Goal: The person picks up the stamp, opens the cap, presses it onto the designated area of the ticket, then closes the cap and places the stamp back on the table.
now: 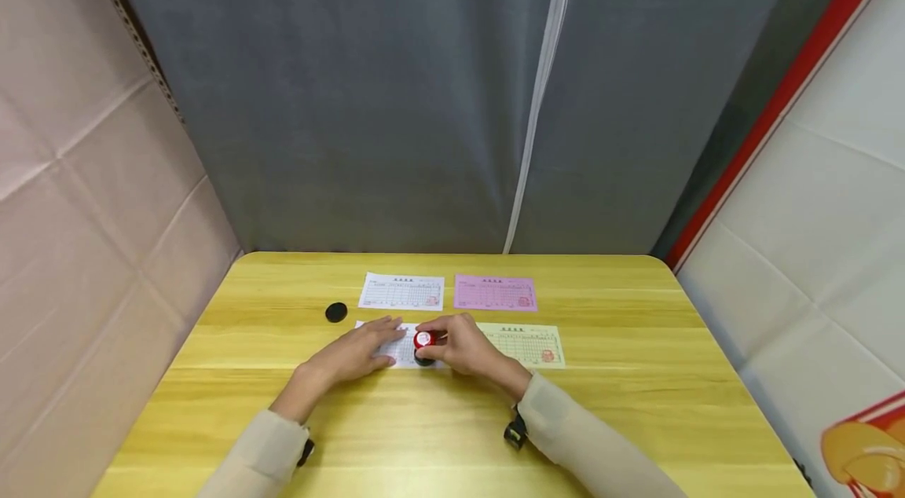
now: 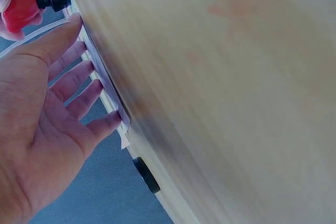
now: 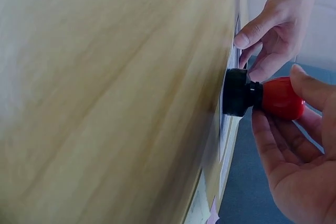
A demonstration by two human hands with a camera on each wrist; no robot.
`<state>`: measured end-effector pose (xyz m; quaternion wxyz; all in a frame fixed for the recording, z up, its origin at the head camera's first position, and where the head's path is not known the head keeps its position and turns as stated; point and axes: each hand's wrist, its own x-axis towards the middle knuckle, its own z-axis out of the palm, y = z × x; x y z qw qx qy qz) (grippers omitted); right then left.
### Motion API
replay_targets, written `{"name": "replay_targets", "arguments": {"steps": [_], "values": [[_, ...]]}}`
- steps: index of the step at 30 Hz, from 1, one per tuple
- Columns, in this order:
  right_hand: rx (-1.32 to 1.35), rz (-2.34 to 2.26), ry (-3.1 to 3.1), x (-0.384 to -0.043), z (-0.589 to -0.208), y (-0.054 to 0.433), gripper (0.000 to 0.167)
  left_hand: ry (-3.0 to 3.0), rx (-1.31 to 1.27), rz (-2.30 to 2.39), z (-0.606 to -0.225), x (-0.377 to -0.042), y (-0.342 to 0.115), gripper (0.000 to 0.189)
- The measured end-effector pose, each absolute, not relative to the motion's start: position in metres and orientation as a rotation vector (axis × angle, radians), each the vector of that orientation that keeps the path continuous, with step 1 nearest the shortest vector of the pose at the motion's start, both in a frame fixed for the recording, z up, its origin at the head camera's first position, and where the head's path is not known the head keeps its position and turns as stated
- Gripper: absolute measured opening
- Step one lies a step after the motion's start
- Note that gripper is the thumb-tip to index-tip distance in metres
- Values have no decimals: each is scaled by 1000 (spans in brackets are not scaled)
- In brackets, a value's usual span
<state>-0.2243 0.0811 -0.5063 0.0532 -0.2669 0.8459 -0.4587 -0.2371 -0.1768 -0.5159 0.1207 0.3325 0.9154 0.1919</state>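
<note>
My right hand (image 1: 467, 345) grips a stamp (image 3: 282, 98) by its red rounded handle, thumb on one side and fingers on the other. The stamp's black base stands upright on a pale printed form (image 1: 404, 354), seen on edge in the right wrist view. My left hand (image 1: 357, 350) rests on the left part of that form, its fingers spread and fingertips touching the paper. Part of the form's printing is hidden under the hands and stamp. In the left wrist view the left palm (image 2: 47, 103) holds nothing.
Behind lie a white form (image 1: 401, 294) and a pink form (image 1: 495, 294), each bearing a red stamp mark. A yellow-green form (image 1: 529, 345), also marked red, lies at the right. One black disc (image 1: 335, 313) sits left on the wooden table (image 1: 636, 404). Grey curtain (image 1: 382, 89) hangs behind.
</note>
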Motion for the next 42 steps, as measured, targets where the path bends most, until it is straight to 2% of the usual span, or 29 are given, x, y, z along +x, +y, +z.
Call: {"name": "replay_targets", "arguments": {"steps": [42], "values": [[-831,-1367,2600,-222,-507,81,38,2686,1001,569,-519,-238,-178,55]]}}
